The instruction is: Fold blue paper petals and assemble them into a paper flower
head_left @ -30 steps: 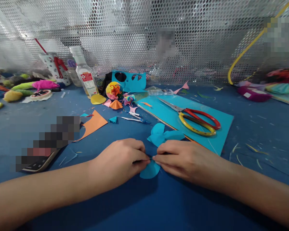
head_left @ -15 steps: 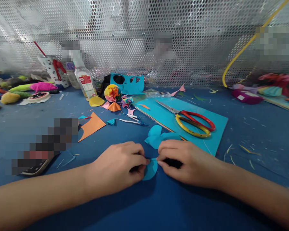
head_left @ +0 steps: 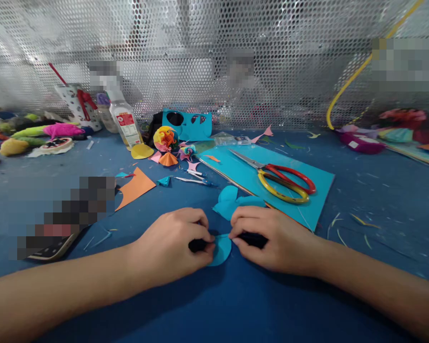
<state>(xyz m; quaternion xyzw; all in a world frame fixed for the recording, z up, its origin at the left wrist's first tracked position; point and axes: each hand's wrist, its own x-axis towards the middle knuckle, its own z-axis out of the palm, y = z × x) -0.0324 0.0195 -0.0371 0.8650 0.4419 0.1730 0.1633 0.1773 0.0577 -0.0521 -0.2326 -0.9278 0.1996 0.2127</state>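
Note:
Between my two hands is a small rounded piece of blue paper (head_left: 221, 250), its top edge straight as if folded. My left hand (head_left: 178, 240) pinches its left side with thumb and fingers. At the upper right corner, the closed fingertips of my right hand (head_left: 271, 238) grip the same paper. Just beyond my right hand lie more curved blue paper pieces (head_left: 226, 204), partly covered by its knuckles. Large scissors (head_left: 268, 174) with one red and one yellow handle rest on a stack of blue paper sheets (head_left: 316, 190) behind them.
An orange paper scrap (head_left: 137, 186) and a phone (head_left: 53, 247), mostly blurred, lie to the left. Further back are a compass (head_left: 196, 180), a ruffled paper flower (head_left: 165, 139), a yellow paper disc (head_left: 142, 151) and a glue bottle (head_left: 127, 124). A perforated metal screen (head_left: 200, 62) closes the far side.
The whole view has shifted slightly, so things on the table sit a little further left. Both hands keep their pinch on the blue paper, with hardly any movement.

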